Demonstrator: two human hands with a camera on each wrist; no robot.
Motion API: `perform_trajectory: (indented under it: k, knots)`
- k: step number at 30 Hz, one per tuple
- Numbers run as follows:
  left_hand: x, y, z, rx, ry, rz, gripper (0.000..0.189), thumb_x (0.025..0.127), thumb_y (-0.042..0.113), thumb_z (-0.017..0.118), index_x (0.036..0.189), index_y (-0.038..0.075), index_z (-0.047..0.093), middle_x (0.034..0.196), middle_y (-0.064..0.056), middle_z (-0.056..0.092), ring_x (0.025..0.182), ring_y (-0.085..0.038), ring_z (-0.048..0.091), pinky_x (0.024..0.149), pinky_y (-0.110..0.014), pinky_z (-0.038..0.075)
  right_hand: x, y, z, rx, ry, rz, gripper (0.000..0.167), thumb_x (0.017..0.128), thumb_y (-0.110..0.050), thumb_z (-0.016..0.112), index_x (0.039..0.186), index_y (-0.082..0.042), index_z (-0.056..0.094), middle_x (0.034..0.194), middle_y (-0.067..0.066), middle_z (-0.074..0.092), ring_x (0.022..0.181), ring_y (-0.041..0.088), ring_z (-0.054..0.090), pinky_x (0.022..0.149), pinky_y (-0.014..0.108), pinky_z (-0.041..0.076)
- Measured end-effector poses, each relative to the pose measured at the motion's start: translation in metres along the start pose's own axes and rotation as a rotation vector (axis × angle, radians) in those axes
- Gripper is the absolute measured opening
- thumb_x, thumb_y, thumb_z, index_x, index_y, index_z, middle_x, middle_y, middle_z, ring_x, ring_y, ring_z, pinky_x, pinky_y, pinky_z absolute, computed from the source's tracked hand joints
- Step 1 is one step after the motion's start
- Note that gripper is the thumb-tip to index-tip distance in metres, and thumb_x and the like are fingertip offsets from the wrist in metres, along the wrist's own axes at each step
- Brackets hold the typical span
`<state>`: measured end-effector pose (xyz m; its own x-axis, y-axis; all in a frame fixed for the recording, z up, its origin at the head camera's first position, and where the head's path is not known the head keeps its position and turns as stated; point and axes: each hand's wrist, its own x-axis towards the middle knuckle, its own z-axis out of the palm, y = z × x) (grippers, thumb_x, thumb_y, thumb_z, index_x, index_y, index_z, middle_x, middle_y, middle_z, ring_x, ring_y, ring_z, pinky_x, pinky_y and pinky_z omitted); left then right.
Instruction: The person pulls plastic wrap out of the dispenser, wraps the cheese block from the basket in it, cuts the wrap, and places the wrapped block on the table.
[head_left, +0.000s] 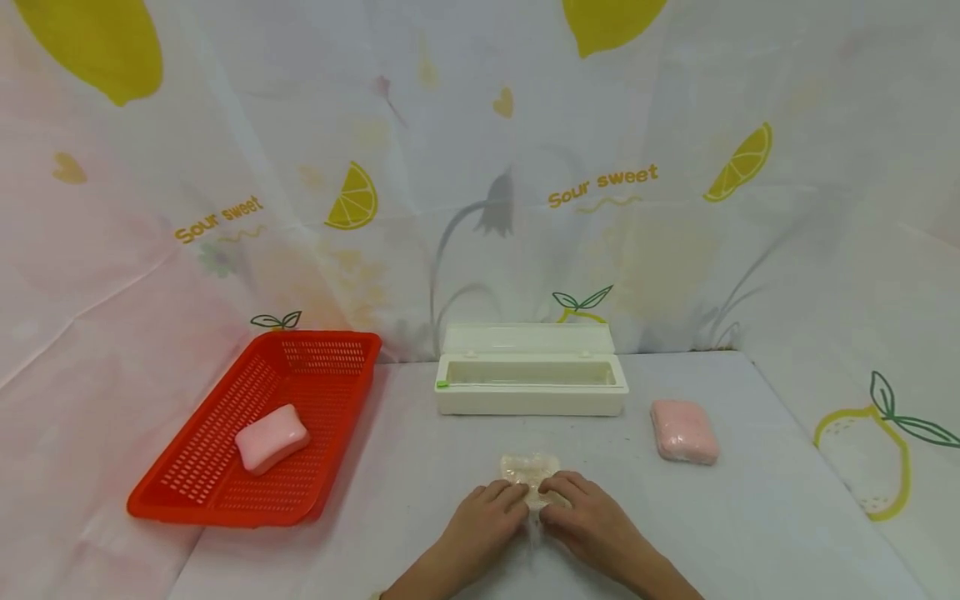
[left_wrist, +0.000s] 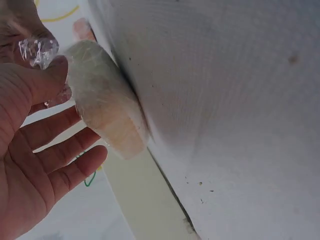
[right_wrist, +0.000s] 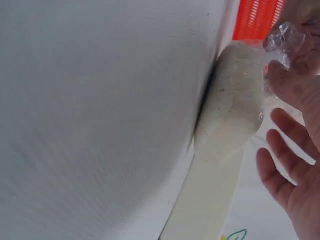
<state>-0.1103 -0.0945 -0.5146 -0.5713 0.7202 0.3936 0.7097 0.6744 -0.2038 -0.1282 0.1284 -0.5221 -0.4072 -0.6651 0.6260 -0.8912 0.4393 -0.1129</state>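
I had left hand (head_left: pixel 487 525) and right hand (head_left: pixel 596 525) pinching film (left_wrist: pixel 37 52) round the pale bar (left_wrist: pixel 102 92), pink bar (head_left: pixel 684 431) already wrapped (second bar (head_left: pixel 272 439) in the basket (head_left: pixel 322 336) looked bare)

left hand (head_left: pixel 487 521), right hand (head_left: pixel 585 517) — both bare (forearms (head_left: pixel 637 567) too)

Says “Sour sweet” two times, both on the printed cloth (head_left: pixel 420 108) at the back. Reads “Sour sweet” once in the left writing (head_left: pixel 219 219), and again in the right writing (head_left: pixel 603 185). Uses yellow-brown letters both times, with a big S to start and small letters after. Goes up toward the right each time, a bit steeper in the left one. Sits a bit higher in the head view on the right. Has a pale wavy line (head_left: pixel 609 203) just below, each time.
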Motion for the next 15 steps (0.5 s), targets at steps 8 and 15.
perform_trajectory:
  k: [8, 15]
  knots:
    - [-0.001, -0.0024, 0.0024, -0.144, 0.134, -0.056, 0.016, 0.084, 0.013, 0.076, 0.092, 0.011, 0.061, 0.097, 0.003, 0.067, 0.091, -0.011, 0.064, 0.074, -0.021, 0.051, 0.0024, -0.004, 0.0032, 0.036, 0.069, 0.112, 0.02, 0.077, -0.013, 0.081, 0.086, -0.017, 0.064, 0.086, -0.011, 0.063, 0.078, 0.003, 0.059, 0.07, 0.019, 0.048]
    - [0.0053, -0.0069, 0.0089, -0.306, 0.247, -0.13, 0.012, 0.084, 0.008, 0.075, 0.087, 0.01, 0.064, 0.085, 0.005, 0.062, 0.074, -0.006, 0.058, 0.066, -0.014, 0.047, 0.0085, -0.0085, 0.0074, 0.049, 0.131, 0.321, 0.024, 0.076, -0.009, 0.083, 0.082, -0.019, 0.062, 0.082, -0.014, 0.062, 0.068, -0.003, 0.055, 0.058, 0.013, 0.044]
